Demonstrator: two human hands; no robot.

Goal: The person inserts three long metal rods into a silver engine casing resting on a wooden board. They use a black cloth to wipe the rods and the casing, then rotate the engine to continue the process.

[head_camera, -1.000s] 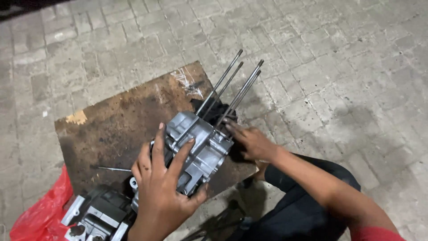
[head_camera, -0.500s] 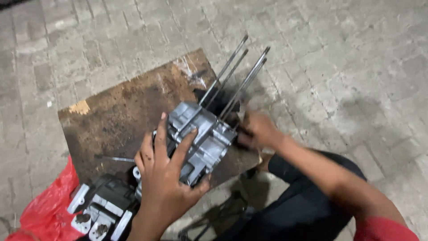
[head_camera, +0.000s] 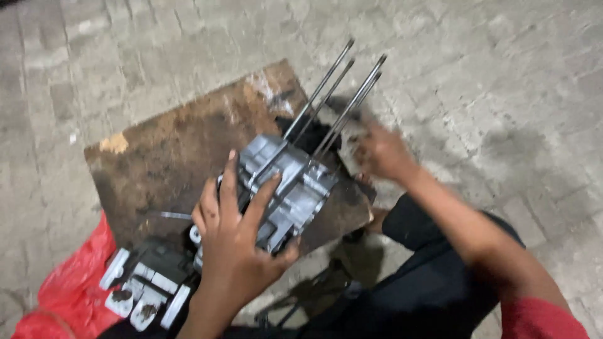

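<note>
A silver metal engine case (head_camera: pixel 290 182) lies on a stained wooden board (head_camera: pixel 176 150), with several long steel studs (head_camera: pixel 333 100) sticking out toward the far side. My left hand (head_camera: pixel 235 242) rests on the near end of the case, fingers spread over it and gripping it. My right hand (head_camera: pixel 383 150), blurred with motion, is off the case, just right of the studs' base; whether it holds anything I cannot tell.
A second dark engine part with light blocks (head_camera: pixel 147 285) sits at the board's near left corner, next to a red plastic bag (head_camera: pixel 66 295). A thin metal rod (head_camera: pixel 166 215) lies on the board. Grey paving bricks (head_camera: pixel 477 75) surround everything. My dark-trousered leg (head_camera: pixel 427 276) is at lower right.
My right hand has come away from the case's right side and moved up and right. The left hand stays on the case. The view has shifted slightly.
</note>
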